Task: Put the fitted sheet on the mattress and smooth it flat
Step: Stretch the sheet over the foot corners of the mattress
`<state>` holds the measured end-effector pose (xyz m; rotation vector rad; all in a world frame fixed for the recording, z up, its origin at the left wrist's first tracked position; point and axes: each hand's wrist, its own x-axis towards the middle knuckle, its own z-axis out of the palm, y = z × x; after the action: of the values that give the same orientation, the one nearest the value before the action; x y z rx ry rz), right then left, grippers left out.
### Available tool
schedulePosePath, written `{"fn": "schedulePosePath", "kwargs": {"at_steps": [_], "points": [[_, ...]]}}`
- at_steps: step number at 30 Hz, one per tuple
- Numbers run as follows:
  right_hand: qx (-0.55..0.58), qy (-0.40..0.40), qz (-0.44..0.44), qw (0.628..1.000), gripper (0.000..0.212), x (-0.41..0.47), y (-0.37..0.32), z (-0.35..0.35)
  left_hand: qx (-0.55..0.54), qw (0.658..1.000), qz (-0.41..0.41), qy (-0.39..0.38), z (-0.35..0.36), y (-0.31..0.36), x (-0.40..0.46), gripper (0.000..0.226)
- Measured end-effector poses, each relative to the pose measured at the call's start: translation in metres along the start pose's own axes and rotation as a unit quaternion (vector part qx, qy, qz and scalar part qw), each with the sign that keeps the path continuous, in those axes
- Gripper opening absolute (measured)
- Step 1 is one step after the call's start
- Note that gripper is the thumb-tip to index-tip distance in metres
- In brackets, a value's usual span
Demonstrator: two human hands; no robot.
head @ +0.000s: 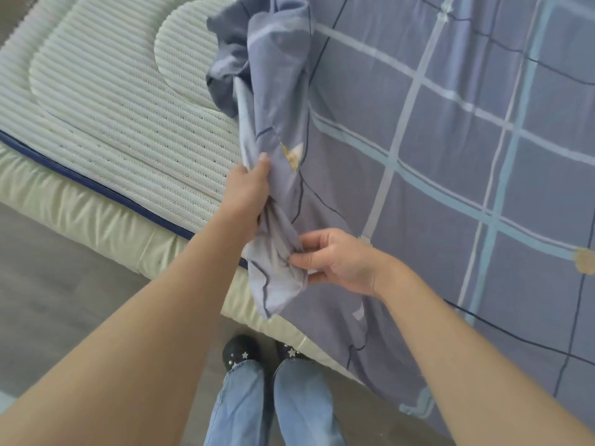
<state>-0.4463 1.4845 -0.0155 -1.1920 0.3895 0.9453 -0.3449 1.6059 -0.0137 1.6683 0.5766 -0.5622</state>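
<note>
A: Grey wood-look floor (48,284) along the left edge, running under the bed side. Anything on it?

B: Only dark slippers (240,350) with small star studs, low in the middle, below blue jeans (273,410).

A: And next to the floor?

B: Pale, cream-sided mattress (96,123), ribbed white top, dark blue piping round the edge. Left half bare, quilted in curved bands.

A: Then the hands?

B: Left hand (249,191) stretched out over the mattress edge, fingers curled round a bunched fold of the fitted sheet (450,156), thumb up against the cloth. Gathered cloth rising from that grip in a twisted rope toward the top of the view.

A: Right hand (341,262)?

B: Just beside and nearer, palm turned in, fingertips pinching the lower end of the same bunch. Both clamped on cloth, neither spread.

A: Where exactly is the sheet?

B: Blue-grey, checked with pale blue, white and thin dark lines. Spread flat over the right half of the mattress, hanging down over the near side toward the floor on the right. Crumpled ridge down the middle, marking the border between covered and bare. Small yellowish flower print (291,156) on the fold just right of the left thumb, another (584,259) at the far right edge.
</note>
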Motion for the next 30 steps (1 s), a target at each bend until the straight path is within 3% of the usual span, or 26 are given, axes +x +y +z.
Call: {"fn": "schedulePosePath", "kwargs": {"at_steps": [3, 6, 9, 13, 15, 17, 19, 20, 22, 23, 24, 26, 28, 30], "points": [[-0.127, 0.028, 0.073, 0.989, 0.015, -0.002, 0.005, 0.000, 0.022, 0.997, 0.037, 0.070, -0.028, 0.007, 0.008, 0.025], [-0.259, 0.123, 0.105, 0.952, 0.010, 0.002, 0.002, 0.002, -0.013, 0.998, 0.034, 0.041, -0.058, 0.014, 0.008, 0.031], [-0.248, 0.190, 0.066, 0.947, 0.011, 0.011, -0.013, 0.010, 0.018, 1.000, -0.010, 0.001, -0.067, 0.011, 0.006, 0.029], [-0.160, 0.070, 0.033, 0.984, 0.019, 0.019, -0.038, 0.041, 0.082, 0.979, -0.144, -0.123, -0.063, 0.003, -0.004, 0.066], [-0.154, 0.003, 0.056, 0.986, 0.015, 0.023, -0.042, 0.059, 0.022, 0.980, -0.119, -0.156, -0.062, 0.001, -0.001, 0.049], [-0.235, 0.007, 0.106, 0.966, 0.017, 0.029, -0.042, 0.069, 0.006, 0.991, -0.051, -0.126, -0.063, 0.001, 0.006, 0.017], [-0.341, 0.111, 0.131, 0.924, 0.020, 0.039, -0.041, 0.073, 0.084, 0.990, 0.014, -0.113, -0.074, 0.001, 0.011, 0.027], [-0.353, 0.212, 0.113, 0.904, 0.023, 0.044, -0.043, 0.074, 0.122, 0.984, 0.041, -0.121, -0.081, 0.000, 0.012, 0.031], [-0.210, 0.431, 0.020, 0.877, 0.026, 0.058, -0.054, 0.084, 0.176, 0.970, 0.078, -0.150, -0.101, 0.000, 0.016, 0.033], [-0.126, 0.470, -0.039, 0.873, 0.035, 0.068, -0.065, 0.091, 0.186, 0.964, 0.088, -0.166, -0.111, 0.001, 0.018, 0.031], [-0.088, 0.459, -0.079, 0.881, 0.052, 0.080, -0.077, 0.100, 0.188, 0.960, 0.094, -0.183, -0.120, 0.004, 0.020, 0.028], [-0.178, 0.434, -0.085, 0.879, 0.071, 0.106, -0.096, 0.118, 0.189, 0.951, 0.102, -0.221, -0.136, 0.011, 0.023, 0.022], [-0.254, 0.466, -0.101, 0.842, 0.039, 0.127, -0.115, 0.133, 0.213, 0.942, 0.098, -0.242, -0.161, 0.021, 0.031, 0.022], [-0.197, 0.483, -0.125, 0.844, 0.016, 0.135, -0.131, 0.143, 0.196, 0.948, 0.083, -0.236, -0.188, 0.032, 0.043, 0.019]]}}
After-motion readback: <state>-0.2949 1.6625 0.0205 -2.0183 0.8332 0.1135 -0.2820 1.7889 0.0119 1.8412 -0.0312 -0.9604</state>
